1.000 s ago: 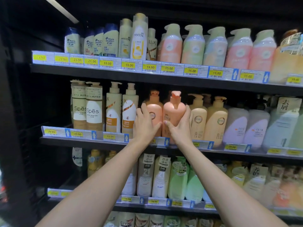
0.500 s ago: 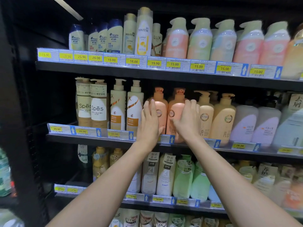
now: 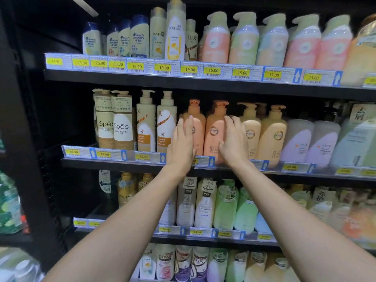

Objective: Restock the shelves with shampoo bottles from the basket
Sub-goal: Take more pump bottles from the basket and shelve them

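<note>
A peach pump bottle with a KYIO label (image 3: 213,137) stands upright on the middle shelf (image 3: 114,162), beside a second peach bottle (image 3: 199,127) to its left. My left hand (image 3: 182,145) lies flat with fingers spread over the front of the left peach bottle. My right hand (image 3: 234,143) rests with straight fingers against the right side of the labelled bottle, partly covering a yellow bottle (image 3: 251,135). Neither hand is wrapped around a bottle. The basket is out of view.
Spes bottles (image 3: 122,125) and white Lux pump bottles (image 3: 146,127) fill the middle shelf's left part, yellow (image 3: 273,135) and lilac bottles (image 3: 297,141) the right. The upper shelf (image 3: 142,75) and lower shelf (image 3: 225,204) are tightly stocked. A black frame post (image 3: 18,139) stands at left.
The peach bottle that both hands gripped and lifted a second ago now stands on the middle shelf. My fingers have opened and lie flat against the bottles. The view has moved closer.
</note>
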`<state>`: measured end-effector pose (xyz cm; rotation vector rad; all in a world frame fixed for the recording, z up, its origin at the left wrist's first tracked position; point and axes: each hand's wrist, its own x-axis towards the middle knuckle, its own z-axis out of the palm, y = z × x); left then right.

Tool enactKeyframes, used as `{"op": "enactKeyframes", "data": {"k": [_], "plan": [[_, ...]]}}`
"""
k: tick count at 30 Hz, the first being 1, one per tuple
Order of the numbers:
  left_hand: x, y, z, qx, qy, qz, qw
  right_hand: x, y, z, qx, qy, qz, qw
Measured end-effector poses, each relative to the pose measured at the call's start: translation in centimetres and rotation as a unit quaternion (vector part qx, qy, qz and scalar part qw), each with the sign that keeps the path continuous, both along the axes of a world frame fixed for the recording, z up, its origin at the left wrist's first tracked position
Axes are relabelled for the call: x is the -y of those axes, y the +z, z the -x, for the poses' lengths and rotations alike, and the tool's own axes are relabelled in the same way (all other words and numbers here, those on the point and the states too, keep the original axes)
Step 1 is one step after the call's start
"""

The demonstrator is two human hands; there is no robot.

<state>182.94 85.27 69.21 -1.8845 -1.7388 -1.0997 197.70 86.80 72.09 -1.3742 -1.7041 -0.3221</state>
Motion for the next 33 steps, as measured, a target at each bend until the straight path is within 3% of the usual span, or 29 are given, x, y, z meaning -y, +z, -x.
{"op": "enactKeyframes", "data": {"k": [8,14,25,33], "plan": [[3.9,-0.7,1.7,-0.037,-0.033,-0.013,0.999,3.3,-2.4,0.6,-0.031,0.035,-0.006,0.999],[7.6,-1.4,5.5,-0.114,-0.009,0.013,0.993,7.4,-4.7,2.6,0.015,0.009,0.058,0.998],[15.7,-2.3,12.0,-0.158,0.064,0.178,0.969,14.9,-4.7,6.2,0.179,0.020,0.179,0.967],[22.1,-7.6,11.1,-0.176,0.065,0.292,0.938,20.8,-11.1,3.6,0.191,0.048,0.271,0.942]]}}
